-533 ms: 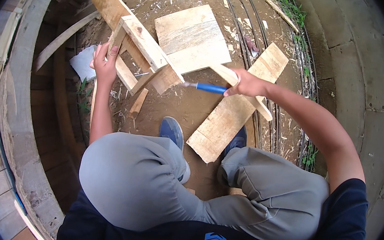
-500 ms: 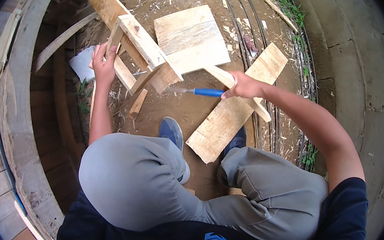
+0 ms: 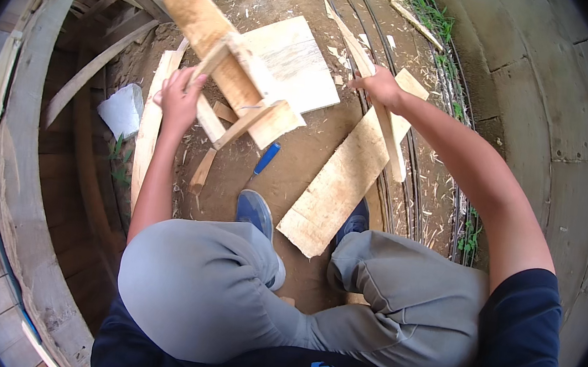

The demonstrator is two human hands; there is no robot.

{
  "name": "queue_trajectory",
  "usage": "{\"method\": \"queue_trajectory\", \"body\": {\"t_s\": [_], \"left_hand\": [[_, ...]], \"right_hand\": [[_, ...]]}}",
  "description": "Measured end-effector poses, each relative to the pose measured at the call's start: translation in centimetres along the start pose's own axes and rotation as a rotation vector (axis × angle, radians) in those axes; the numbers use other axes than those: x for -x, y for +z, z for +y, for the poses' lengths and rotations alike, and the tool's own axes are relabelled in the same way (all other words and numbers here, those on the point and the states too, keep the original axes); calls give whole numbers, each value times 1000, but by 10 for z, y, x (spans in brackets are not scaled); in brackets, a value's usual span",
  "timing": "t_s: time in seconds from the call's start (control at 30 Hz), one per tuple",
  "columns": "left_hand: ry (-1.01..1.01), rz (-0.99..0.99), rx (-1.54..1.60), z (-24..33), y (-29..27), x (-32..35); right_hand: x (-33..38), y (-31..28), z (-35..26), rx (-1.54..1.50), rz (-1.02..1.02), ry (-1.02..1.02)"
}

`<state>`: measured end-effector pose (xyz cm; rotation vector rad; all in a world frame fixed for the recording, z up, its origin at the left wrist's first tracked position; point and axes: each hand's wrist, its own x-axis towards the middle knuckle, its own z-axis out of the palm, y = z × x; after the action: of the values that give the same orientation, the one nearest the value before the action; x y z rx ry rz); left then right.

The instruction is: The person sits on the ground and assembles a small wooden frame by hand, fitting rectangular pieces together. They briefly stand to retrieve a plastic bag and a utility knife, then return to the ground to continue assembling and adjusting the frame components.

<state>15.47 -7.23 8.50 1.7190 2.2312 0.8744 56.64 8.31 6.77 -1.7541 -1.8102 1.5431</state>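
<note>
My left hand (image 3: pixel 179 100) grips the near side of a tilted wooden frame (image 3: pixel 221 54), made of a long board with narrower pieces joined across it. My right hand (image 3: pixel 381 91) is closed around a thin, tapering wooden strip (image 3: pixel 389 147), with its pointed end away from me. Under that strip, a wide plank (image 3: pixel 343 189) slants from the far right down to my right shoe. A blue-handled tool (image 3: pixel 266 159) with a thin metal shaft is near the tip of my left shoe, just below the frame.
A pale square panel (image 3: pixel 306 63) lies behind the frame. Dark cables (image 3: pixel 375 20) run along the dirt floor among wood shavings. At the left are a whitish block (image 3: pixel 122 109), an upright narrow board (image 3: pixel 149 125) and a thick beam (image 3: pixel 28 155). Concrete slabs (image 3: pixel 530 122) border the right side.
The blue-handled tool has left my right hand and is now near my left shoe. My right hand has moved farther away, and the strip has turned more upright. The frame has shifted right.
</note>
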Motion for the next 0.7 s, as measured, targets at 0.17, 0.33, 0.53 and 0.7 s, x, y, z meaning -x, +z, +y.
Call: {"method": "queue_trajectory", "body": {"t_s": [0.17, 0.33, 0.53, 0.7], "left_hand": [[73, -248, -177, 78, 56, -41], [187, -273, -174, 118, 117, -70], [172, -270, -200, 134, 156, -74], [152, -285, -167, 139, 168, -83]], "right_hand": [[-17, -41, 4, 105, 162, 52], [1, -84, 17, 51, 275, 77], [25, -93, 20, 89, 281, 96], [34, -94, 13, 39, 235, 68]]}}
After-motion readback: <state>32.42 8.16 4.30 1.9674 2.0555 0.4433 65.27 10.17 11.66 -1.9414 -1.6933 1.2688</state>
